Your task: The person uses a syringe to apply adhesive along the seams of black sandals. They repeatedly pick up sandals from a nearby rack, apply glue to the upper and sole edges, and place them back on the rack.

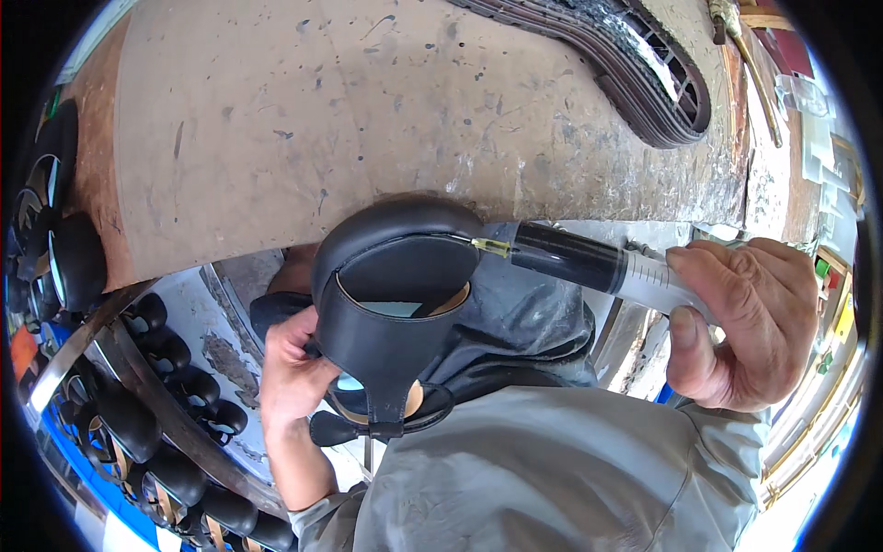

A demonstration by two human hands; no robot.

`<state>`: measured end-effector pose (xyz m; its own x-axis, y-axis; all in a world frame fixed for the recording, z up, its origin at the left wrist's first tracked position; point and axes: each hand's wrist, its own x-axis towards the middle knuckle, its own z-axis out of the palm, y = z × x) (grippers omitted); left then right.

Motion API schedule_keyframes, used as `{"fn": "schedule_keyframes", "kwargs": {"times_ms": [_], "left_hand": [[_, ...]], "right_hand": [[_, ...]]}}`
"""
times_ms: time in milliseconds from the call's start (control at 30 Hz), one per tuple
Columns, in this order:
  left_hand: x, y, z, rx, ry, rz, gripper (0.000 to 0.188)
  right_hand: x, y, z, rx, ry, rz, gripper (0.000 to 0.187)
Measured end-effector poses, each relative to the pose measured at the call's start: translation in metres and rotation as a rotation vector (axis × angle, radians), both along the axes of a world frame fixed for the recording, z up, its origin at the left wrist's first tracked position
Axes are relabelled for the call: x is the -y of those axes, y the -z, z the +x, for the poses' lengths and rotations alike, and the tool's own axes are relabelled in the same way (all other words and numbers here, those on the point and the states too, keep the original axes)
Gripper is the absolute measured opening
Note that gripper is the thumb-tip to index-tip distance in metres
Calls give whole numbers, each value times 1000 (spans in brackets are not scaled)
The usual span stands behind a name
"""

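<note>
A black sandal (386,336) with a wide front band, thick sole and thin ankle strap is in my left hand (299,368), its toe against the bench edge. My left fingers close around its side below the band; some are hidden behind it. Between the fingers and thumb of my right hand (740,322) is a clear plastic syringe (589,262) filled with dark liquid. Its yellow-hubbed needle points left, and the tip meets the seam between the sandal's footbed and rim, at the upper right of the toe.
The stained brown workbench (322,110) spans the far side. A stack of dark shoe soles (658,101) lies on it at far right, near a brush-like tool (750,64). Several black sandals (129,419) hang or sit on racks at left. A dark cloth (524,322) covers my lap.
</note>
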<state>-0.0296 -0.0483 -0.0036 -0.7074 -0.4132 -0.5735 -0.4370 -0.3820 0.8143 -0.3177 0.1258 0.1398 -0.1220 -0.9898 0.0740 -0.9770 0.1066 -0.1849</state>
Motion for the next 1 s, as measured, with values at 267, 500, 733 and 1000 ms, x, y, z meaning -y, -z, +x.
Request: {"fn": "schedule_keyframes", "kwargs": {"times_ms": [267, 500, 733, 1000], "left_hand": [[-24, 12, 1, -111, -122, 89, 25], [-43, 12, -6, -168, -311, 182, 21], [-56, 9, -14, -210, -467, 309, 21], [-71, 17, -1, -320, -469, 346, 48]], "right_hand": [[-8, 1, -1, 30, 54, -3, 27], [-11, 5, -1, 40, 89, -40, 27], [-15, 7, 1, 53, 145, -50, 29], [-22, 11, 3, 88, 186, -73, 31]]}}
